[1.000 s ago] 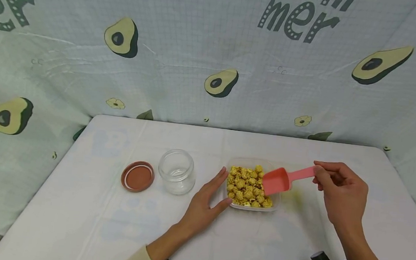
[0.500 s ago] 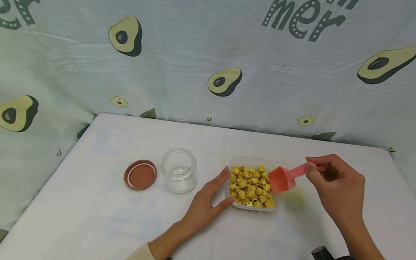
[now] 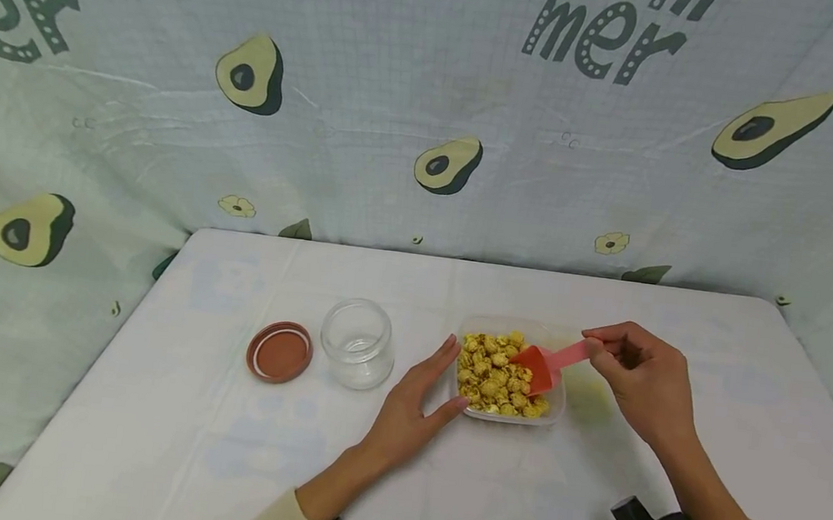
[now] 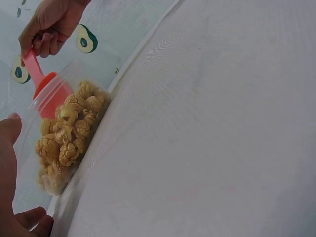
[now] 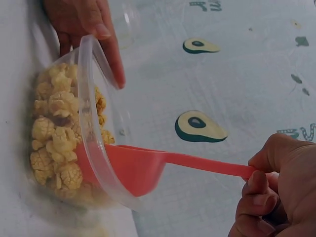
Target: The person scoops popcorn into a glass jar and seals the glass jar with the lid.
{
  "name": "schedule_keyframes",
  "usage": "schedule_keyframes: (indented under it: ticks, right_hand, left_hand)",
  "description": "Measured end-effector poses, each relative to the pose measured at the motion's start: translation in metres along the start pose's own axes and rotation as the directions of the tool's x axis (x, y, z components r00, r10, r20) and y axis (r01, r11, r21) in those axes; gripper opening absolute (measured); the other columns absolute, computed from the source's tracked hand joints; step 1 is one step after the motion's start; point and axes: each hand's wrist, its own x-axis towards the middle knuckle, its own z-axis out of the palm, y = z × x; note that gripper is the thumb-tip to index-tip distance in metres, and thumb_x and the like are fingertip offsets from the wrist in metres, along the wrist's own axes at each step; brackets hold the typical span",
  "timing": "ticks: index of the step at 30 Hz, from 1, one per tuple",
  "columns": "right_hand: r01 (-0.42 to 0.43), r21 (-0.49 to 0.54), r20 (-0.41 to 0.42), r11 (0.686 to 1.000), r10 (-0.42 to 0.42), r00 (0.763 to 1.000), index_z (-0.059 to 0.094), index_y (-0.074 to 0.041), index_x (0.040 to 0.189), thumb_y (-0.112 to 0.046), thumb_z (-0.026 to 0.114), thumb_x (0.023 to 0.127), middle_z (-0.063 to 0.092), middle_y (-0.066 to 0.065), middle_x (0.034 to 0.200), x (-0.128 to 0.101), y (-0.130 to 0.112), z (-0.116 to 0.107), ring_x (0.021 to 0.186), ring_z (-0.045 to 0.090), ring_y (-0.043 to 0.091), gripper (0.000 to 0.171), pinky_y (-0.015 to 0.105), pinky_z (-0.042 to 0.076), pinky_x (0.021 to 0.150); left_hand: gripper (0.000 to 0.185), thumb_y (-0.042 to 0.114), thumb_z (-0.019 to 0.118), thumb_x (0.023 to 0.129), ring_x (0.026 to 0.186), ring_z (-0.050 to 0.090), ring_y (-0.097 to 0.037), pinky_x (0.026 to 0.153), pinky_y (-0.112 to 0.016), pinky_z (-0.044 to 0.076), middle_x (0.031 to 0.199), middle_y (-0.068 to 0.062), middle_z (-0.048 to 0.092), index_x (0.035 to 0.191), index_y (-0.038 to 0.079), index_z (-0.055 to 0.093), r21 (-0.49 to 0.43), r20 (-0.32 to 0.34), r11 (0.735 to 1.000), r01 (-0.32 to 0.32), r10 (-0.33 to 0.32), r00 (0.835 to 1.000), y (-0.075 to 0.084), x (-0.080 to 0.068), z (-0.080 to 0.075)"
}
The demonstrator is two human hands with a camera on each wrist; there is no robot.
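Observation:
A clear plastic container of yellow popcorn stands on the table. My right hand pinches the handle end of a pink scoop, whose bowl dips into the popcorn at the container's right side. In the right wrist view, thumb and fingers grip the handle tip. My left hand rests against the container's left side, its fingers extended and thumb at the near left corner. Part of the scoop's bowl is seen through the container wall in the left wrist view.
An open glass jar stands to the left of the container. Farther left lies a round brown lid. Behind the table hangs a cloth printed with avocados. The white tabletop extends toward me.
The scoop first drew back toward the container's right rim, then moved left and down into the popcorn, with the right hand following. The left hand has kept its place on the container.

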Motion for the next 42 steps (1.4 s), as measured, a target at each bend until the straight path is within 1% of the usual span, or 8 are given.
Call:
schedule_keyframes:
  ticks: [5, 12, 17, 25, 29, 33, 37, 42]
  right_hand:
    - [-0.091, -0.005, 0.004, 0.996, 0.091, 0.996, 0.071, -0.006, 0.097, -0.024, 0.066, 0.092, 0.064, 0.006, 0.073, -0.001, 0.007, 0.001, 0.061, 0.052, 0.015, 0.02, 0.024, 0.039, 0.046]
    - [-0.25, 0.074, 0.07, 0.966, 0.245, 0.967, 0.07, -0.006, 0.107, -0.034, 0.062, 0.094, 0.065, 0.013, 0.083, -0.001, 0.015, 0.004, 0.072, 0.056, 0.021, 0.032, 0.026, 0.043, 0.051]
    - [-0.286, 0.06, 0.111, 0.956, 0.279, 0.954, 0.069, -0.006, 0.11, -0.039, 0.059, 0.095, 0.062, 0.014, 0.085, -0.001, 0.022, 0.005, 0.076, 0.056, 0.026, 0.038, 0.023, 0.046, 0.058]
    - [-0.334, 0.107, 0.16, 0.937, 0.315, 0.935, 0.068, -0.005, 0.11, -0.038, 0.06, 0.095, 0.06, 0.015, 0.084, -0.006, 0.031, 0.014, 0.076, 0.053, 0.026, 0.038, 0.026, 0.048, 0.06]
    - [-0.352, 0.115, 0.19, 0.929, 0.327, 0.926, 0.068, -0.004, 0.112, -0.037, 0.06, 0.095, 0.062, 0.017, 0.087, -0.01, 0.029, 0.015, 0.075, 0.053, 0.023, 0.039, 0.026, 0.048, 0.058]
    - [-0.366, 0.105, 0.176, 0.925, 0.345, 0.922, 0.068, -0.005, 0.113, -0.038, 0.059, 0.095, 0.062, 0.016, 0.088, -0.012, 0.028, 0.013, 0.076, 0.054, 0.025, 0.039, 0.025, 0.048, 0.058]
    - [-0.374, 0.132, 0.194, 0.918, 0.346, 0.918, 0.068, -0.004, 0.112, -0.038, 0.06, 0.094, 0.061, 0.017, 0.086, -0.016, 0.028, 0.016, 0.072, 0.051, 0.022, 0.039, 0.025, 0.044, 0.054]
    - [-0.396, 0.176, 0.246, 0.901, 0.349, 0.904, 0.066, -0.002, 0.114, -0.036, 0.06, 0.095, 0.065, 0.017, 0.091, -0.024, 0.026, 0.024, 0.077, 0.058, 0.022, 0.039, 0.023, 0.052, 0.063]
  left_hand:
    - [0.065, 0.034, 0.063, 0.093, 0.138, 0.029, -0.015, 0.11, -0.044, 0.031, 0.154, 0.012, 0.026, 0.149, 0.017, 0.036, 0.0, 0.007, 1.0, 0.008, -0.008, 1.0, 0.0, 0.0, 0.0]
    - [0.065, 0.033, 0.063, 0.093, 0.139, 0.029, -0.015, 0.11, -0.045, 0.031, 0.155, 0.011, 0.025, 0.15, 0.018, 0.034, -0.004, 0.012, 1.0, 0.013, -0.013, 1.0, 0.001, 0.002, -0.003]
    - [0.066, 0.033, 0.063, 0.093, 0.138, 0.029, -0.014, 0.11, -0.044, 0.03, 0.155, 0.011, 0.025, 0.15, 0.018, 0.034, 0.003, 0.015, 1.0, 0.013, -0.013, 1.0, 0.0, 0.002, -0.003]
    - [0.065, 0.034, 0.063, 0.093, 0.138, 0.029, -0.016, 0.109, -0.045, 0.031, 0.154, 0.011, 0.025, 0.149, 0.017, 0.036, 0.006, 0.01, 1.0, 0.021, -0.021, 1.0, 0.0, 0.001, -0.002]
    - [0.065, 0.033, 0.063, 0.093, 0.138, 0.03, -0.016, 0.11, -0.045, 0.031, 0.154, 0.012, 0.025, 0.149, 0.018, 0.036, 0.001, 0.016, 1.0, 0.027, -0.027, 1.0, -0.001, 0.0, -0.001]
    - [0.065, 0.033, 0.063, 0.093, 0.138, 0.029, -0.015, 0.11, -0.044, 0.03, 0.154, 0.012, 0.025, 0.15, 0.018, 0.035, -0.004, 0.019, 1.0, 0.023, -0.022, 1.0, -0.001, 0.0, -0.001]
    - [0.065, 0.032, 0.064, 0.092, 0.138, 0.029, -0.015, 0.111, -0.043, 0.03, 0.154, 0.012, 0.026, 0.15, 0.019, 0.035, -0.001, 0.019, 1.0, 0.024, -0.024, 1.0, 0.0, -0.001, -0.001]
    - [0.065, 0.033, 0.063, 0.092, 0.138, 0.029, -0.014, 0.11, -0.044, 0.03, 0.154, 0.013, 0.025, 0.15, 0.022, 0.035, -0.009, 0.018, 0.999, 0.033, -0.032, 0.999, -0.001, -0.001, 0.0]
